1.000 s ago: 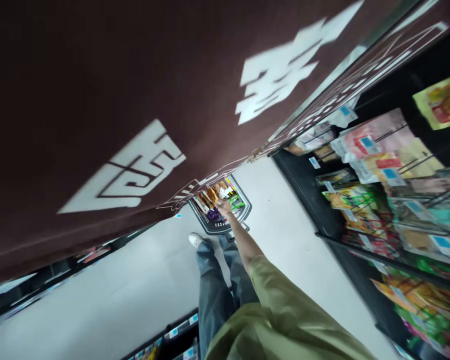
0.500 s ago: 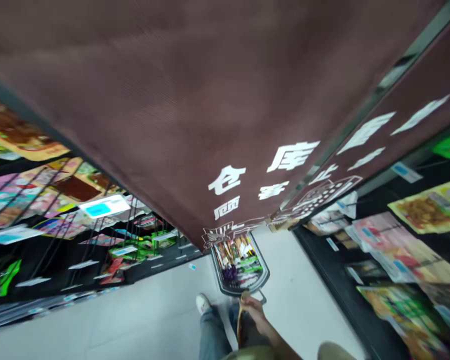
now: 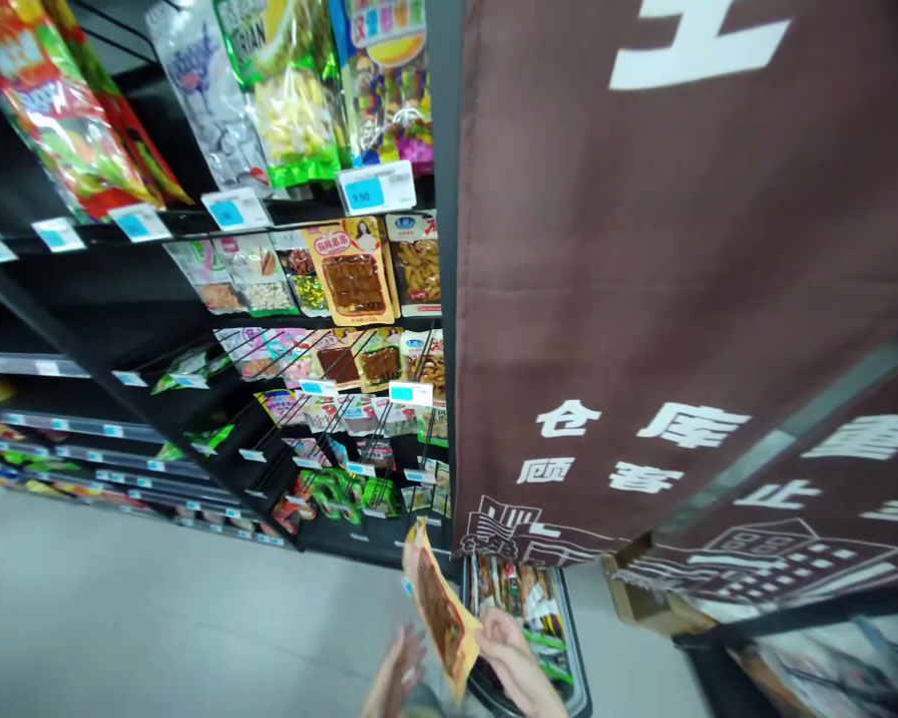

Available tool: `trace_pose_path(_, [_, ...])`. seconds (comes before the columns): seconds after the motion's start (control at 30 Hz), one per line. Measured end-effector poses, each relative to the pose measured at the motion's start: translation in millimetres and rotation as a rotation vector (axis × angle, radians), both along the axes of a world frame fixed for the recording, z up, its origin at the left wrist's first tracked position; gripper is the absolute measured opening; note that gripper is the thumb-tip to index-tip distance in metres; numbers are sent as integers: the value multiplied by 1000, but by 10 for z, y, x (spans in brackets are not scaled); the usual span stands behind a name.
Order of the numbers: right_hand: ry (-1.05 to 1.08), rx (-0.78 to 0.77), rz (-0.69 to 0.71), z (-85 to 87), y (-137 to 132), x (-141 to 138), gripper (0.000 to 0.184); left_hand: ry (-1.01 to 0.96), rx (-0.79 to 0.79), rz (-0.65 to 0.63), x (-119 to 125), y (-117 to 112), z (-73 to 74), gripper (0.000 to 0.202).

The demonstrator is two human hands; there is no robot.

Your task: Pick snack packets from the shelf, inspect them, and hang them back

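Observation:
My right hand pinches the edge of a flat yellow-orange snack packet, which is tilted and shows dark brown food through its window. Just left of the packet is my left hand, slightly blurred, its fingers apart and holding nothing. Below and behind my right hand, a shopping basket with a dark rim stands on the floor, filled with several packaged snacks. Similar yellow packets hang on the shelf rack ahead to the left.
A brown fabric curtain with white lettering hangs on the right. Black shelving with hanging snack bags and price tags runs along the left. A cardboard box sits behind the curtain's lower edge. Pale floor lies below.
My view has turned left, bringing the snack rack into sight. My right hand has raised the packet and shows it more face-on. My left hand has come into view beside it.

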State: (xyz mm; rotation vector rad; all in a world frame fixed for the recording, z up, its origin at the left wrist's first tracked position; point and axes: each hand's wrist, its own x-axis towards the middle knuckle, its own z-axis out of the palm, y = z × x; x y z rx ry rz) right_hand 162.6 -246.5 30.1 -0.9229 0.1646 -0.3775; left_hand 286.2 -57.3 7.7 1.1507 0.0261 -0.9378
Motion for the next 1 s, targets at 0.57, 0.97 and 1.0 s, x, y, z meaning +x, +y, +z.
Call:
trace_pose_path(0.57, [68, -229, 103, -42, 189, -243, 44, -414, -54, -83, -167, 4, 747, 51])
trace_pose_path(0.97, [151, 157, -50, 14, 141, -245, 50, -320, -12, 38, -400, -230, 713, 56])
trace_pose_path(1.0, [146, 148, -44, 5, 147, -255, 47, -346, -5, 30, -390, -209, 688, 56])
